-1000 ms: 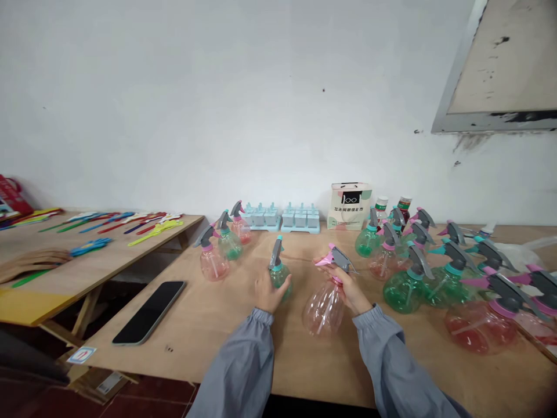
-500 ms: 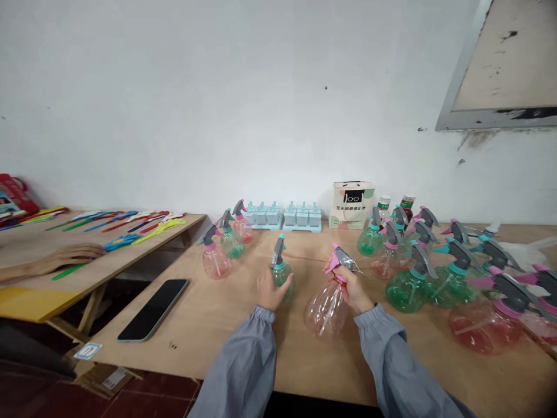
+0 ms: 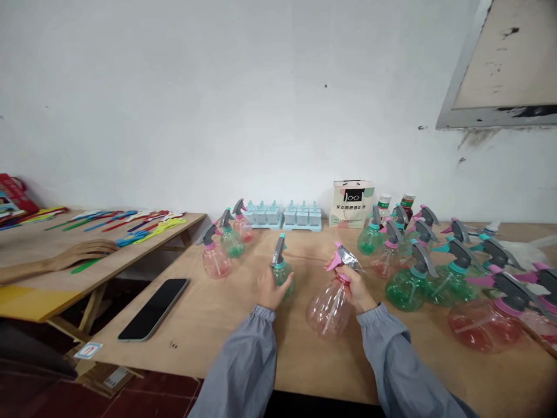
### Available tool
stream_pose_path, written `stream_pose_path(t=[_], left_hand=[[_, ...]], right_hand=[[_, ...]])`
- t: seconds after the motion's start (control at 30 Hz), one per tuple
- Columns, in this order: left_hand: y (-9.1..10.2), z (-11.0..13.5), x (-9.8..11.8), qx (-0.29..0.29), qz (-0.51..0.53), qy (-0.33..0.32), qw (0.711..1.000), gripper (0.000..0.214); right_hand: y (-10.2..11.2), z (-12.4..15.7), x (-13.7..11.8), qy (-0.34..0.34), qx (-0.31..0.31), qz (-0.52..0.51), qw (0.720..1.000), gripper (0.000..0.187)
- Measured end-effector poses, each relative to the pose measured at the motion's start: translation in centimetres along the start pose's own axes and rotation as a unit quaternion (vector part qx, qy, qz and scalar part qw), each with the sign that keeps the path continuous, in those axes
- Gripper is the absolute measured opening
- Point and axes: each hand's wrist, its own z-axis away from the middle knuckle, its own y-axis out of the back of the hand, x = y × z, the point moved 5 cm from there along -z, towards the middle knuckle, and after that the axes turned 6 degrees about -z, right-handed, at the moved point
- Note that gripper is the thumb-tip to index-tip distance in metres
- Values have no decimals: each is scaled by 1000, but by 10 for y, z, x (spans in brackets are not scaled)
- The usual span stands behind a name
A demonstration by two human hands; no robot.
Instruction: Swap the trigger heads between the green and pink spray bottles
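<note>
My left hand [image 3: 268, 290] is wrapped round a small green spray bottle [image 3: 281, 269] with a grey and teal trigger head; the bottle stands upright on the plywood table [image 3: 243, 348]. In my right hand [image 3: 357, 288] I grip the neck of a clear pink spray bottle [image 3: 329, 302], its pink and grey trigger head pointing left. The pink bottle tilts towards me with its base near the table. Both arms wear grey sleeves.
Several green and pink spray bottles [image 3: 435, 273] crowd the table's right side, three more [image 3: 223, 247] stand at the back left. A black phone [image 3: 153, 309] lies near the left edge. Light blue moulds [image 3: 282, 216] and a paper bag [image 3: 351, 204] stand by the wall. Coloured tools [image 3: 117, 223] cover a side table.
My right hand has turned the pink bottle a little, its trigger head now higher and nearer the middle. My left hand stays on the green bottle. The view has shifted slightly.
</note>
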Motion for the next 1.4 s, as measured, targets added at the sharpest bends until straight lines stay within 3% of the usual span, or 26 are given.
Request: stream_pose_path(t=[0.13, 0.33, 0.43, 0.53, 0.63, 0.77, 0.9, 1.0, 1.07, 1.17, 1.33, 1.4], left_hand=[[-1, 0, -1, -8, -10, 8, 1000, 51], [-1, 0, 1, -4, -19, -6, 1000, 52], [1, 0, 3, -4, -19, -8, 1000, 52], [2, -1, 5, -16, -10, -13, 1000, 49], [1, -1, 4, -27, -13, -9, 1000, 48], [1, -1, 2, -22, -28, -3, 999, 47], [1, -1, 1, -26, -36, 2, 999, 48], [2, -1, 1, -27, -29, 0, 999, 49], [3, -2, 2, -23, -23, -10, 999, 49], [3, -2, 2, -23, -16, -10, 1000, 49], [5, -2, 2, -23, -4, 4, 1000, 49], [5, -2, 3, -19, -6, 2, 1000, 50]], right_hand=[[-6, 3, -6, 8, -34, 22, 999, 32], [1, 6, -9, 77, 51, 15, 996, 37], [6, 16, -18, 136, 42, 92, 986, 33], [16, 32, -30, 175, 20, 185, 967, 38], [43, 52, -44, 201, 65, 231, 950, 42], [98, 89, -63, 285, 200, 306, 886, 44], [145, 124, -77, 363, 275, 362, 813, 47], [163, 139, -86, 407, 334, 383, 759, 45], [167, 141, -91, 424, 359, 381, 739, 45], [169, 135, -95, 455, 371, 342, 734, 53], [175, 116, -96, 401, 377, 312, 774, 46], [175, 111, -95, 407, 373, 303, 777, 47]])
